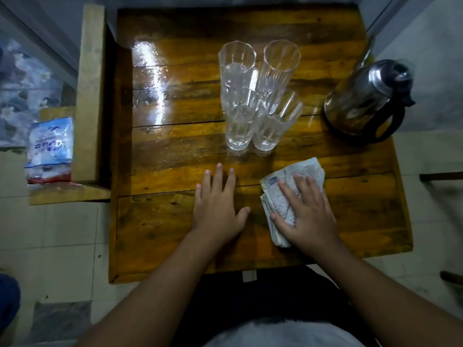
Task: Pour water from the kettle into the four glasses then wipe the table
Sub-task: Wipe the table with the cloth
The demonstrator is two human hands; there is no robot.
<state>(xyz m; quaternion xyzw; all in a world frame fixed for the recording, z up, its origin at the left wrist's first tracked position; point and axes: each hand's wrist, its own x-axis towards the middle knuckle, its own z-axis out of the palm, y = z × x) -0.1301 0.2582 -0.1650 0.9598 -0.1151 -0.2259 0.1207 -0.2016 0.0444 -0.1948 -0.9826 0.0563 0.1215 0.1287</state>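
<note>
Several tall clear glasses [253,96] stand bunched in the middle of the wooden table [175,221], with water in them. A steel kettle [363,96] with a black handle sits at the table's right edge. A folded grey-white cloth [283,194] lies on the table in front of the glasses. My right hand [305,214] presses flat on the cloth, fingers spread over it. To the left of the cloth, my left hand [218,204] rests flat on the bare wood, fingers apart, holding nothing.
The table's left half [150,78] shines wet under a light. A wooden bench [90,96] stands against the table's left side, with a plastic packet [50,151] on it. Tiled floor surrounds the table.
</note>
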